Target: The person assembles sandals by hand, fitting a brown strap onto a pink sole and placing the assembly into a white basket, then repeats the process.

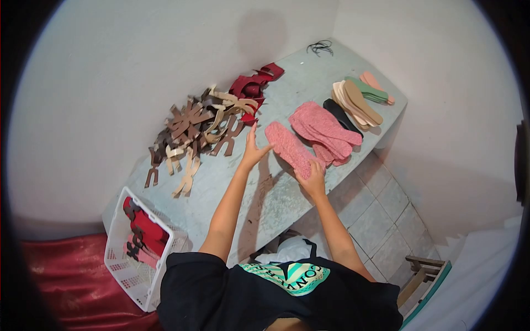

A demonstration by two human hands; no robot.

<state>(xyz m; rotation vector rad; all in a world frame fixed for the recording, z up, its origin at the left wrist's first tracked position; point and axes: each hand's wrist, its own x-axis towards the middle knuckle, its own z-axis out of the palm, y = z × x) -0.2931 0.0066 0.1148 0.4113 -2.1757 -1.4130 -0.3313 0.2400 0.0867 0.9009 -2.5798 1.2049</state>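
A pink speckled sole-shaped piece (288,148) lies slanting in front of me, and my right hand (312,177) grips its near end. Beside its upper left edge is my left hand (255,150), fingers spread, thumb close to the piece; whether it touches is unclear. Just to the right, a stack of similar pink pieces (323,129) rests on the table (221,190). Left of my left hand is a heap of brown and beige cut straps (190,124), with dark red pieces (251,87) behind it.
Black (341,117), beige (359,105), green (367,90) and peach (375,81) soles line the right side. Black cords (320,48) lie at the far corner. A white basket (118,259) with red and grey pieces stands lower left. A wooden frame (422,281) is lower right.
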